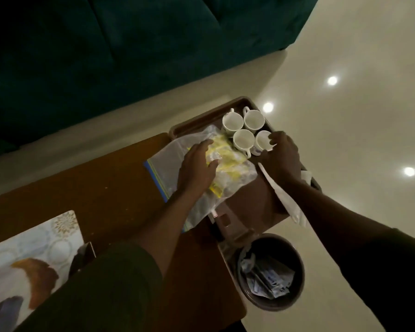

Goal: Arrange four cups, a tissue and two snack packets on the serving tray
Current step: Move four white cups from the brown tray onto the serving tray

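Note:
A brown serving tray [254, 200] lies over the right end of a wooden table [94, 183]. Several white cups stand in a tight cluster at its far corner; one is at the back right [254, 119]. My right hand [282, 154] grips the rim of the front right cup [261, 140]. My left hand [197, 167] rests flat, fingers spread, on clear plastic snack packets [230, 173] with yellow contents, which lie on the tray's left part and spill onto the table. A white tissue [285, 200] lies along the tray's right side, partly under my right forearm.
A round waste bin [271, 271] with crumpled wrappers stands on the pale glossy floor below the tray's near corner. A patterned placemat [27, 255] covers the table's near left. A dark green sofa [106, 44] runs behind the table.

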Available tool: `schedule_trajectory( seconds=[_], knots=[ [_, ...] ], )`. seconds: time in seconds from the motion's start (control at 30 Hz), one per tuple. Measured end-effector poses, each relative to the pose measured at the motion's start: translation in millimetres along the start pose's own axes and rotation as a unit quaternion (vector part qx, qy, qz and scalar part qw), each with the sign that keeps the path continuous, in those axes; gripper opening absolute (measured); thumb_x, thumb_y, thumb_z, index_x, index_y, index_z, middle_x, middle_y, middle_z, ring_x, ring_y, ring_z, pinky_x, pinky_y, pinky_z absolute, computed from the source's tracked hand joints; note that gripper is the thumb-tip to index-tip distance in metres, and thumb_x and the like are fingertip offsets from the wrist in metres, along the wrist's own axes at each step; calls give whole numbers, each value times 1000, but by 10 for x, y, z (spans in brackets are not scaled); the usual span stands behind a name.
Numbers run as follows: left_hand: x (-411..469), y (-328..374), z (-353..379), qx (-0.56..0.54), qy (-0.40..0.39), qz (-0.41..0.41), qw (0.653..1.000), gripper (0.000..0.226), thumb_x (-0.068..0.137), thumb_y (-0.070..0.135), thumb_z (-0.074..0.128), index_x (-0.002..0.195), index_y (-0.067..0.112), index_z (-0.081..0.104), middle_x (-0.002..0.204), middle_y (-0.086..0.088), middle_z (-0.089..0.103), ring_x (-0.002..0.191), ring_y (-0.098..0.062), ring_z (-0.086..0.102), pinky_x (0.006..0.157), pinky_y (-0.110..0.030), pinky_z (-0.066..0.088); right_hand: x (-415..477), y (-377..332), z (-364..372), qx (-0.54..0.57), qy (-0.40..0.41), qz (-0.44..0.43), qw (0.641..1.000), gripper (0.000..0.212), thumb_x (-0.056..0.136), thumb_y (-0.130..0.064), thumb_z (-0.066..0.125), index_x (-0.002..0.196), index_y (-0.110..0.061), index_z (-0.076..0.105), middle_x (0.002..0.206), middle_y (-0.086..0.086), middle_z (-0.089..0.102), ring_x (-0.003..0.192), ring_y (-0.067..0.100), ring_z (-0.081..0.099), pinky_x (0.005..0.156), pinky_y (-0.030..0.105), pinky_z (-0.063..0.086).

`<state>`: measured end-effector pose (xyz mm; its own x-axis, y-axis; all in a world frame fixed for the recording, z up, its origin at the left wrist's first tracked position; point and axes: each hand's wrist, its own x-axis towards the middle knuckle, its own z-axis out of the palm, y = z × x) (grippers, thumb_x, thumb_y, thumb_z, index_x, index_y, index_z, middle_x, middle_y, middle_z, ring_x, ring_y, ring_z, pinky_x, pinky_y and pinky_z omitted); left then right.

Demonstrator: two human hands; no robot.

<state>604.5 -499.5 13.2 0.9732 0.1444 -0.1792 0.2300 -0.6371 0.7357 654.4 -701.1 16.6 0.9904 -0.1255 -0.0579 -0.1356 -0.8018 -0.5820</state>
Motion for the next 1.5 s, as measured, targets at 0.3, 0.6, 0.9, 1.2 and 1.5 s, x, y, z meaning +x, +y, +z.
schedule_trajectory(
  seconds=[0.3, 0.6, 0.9, 1.2, 1.5],
  knots=[
    [446, 546, 804, 18, 26, 19, 999, 56, 84, 21, 68, 136, 20, 48, 136, -3, 51, 126, -24, 48, 91, -38, 46, 433, 449, -6, -55, -90, -95, 990, 91, 56, -53, 78, 132, -15, 47, 128, 8, 57, 118, 32, 48, 90, 41, 42],
    [676, 615, 1194, 106, 88, -61, 989, 72, 83, 25, 71, 141, 11, 32, 128, -18, 57, 118, -37, 55, 92, -46, 45, 673, 582, 208, -110, -138, -124, 977, 89, 65, -46, 81, 136, -12, 40, 137, 12, 51, 119, 35, 50, 95, 46, 41],
    [571, 632, 1133, 56, 115, -34, 991, 74, 76, 27, 75, 135, 12, 35, 126, -18, 58, 114, -37, 56, 87, -48, 51, 529, 640, -37, -94, -71, -154, 981, 74, 63, -44, 81, 122, -11, 52, 115, 10, 62, 97, 31, 60, 82, 39, 45],
    [79, 466, 278, -59, 211, -13, 976, 67, 71, 38, 79, 127, 22, 45, 121, 2, 63, 106, -17, 62, 73, -28, 46, 333, -149, -151, -58, -5, -178, 982, 67, 63, -48, 74, 112, -10, 49, 108, 9, 57, 87, 28, 59, 65, 27, 39],
    [-777, -879, -1342, -75, 268, -80, 957, 76, 74, 32, 82, 137, 19, 40, 132, -5, 56, 111, -13, 54, 77, -17, 45, -749, -1779, 993, 1, -108, -253, 962, 60, 66, -43, 77, 112, -14, 51, 112, 6, 58, 97, 23, 55, 70, 30, 40]
  ],
)
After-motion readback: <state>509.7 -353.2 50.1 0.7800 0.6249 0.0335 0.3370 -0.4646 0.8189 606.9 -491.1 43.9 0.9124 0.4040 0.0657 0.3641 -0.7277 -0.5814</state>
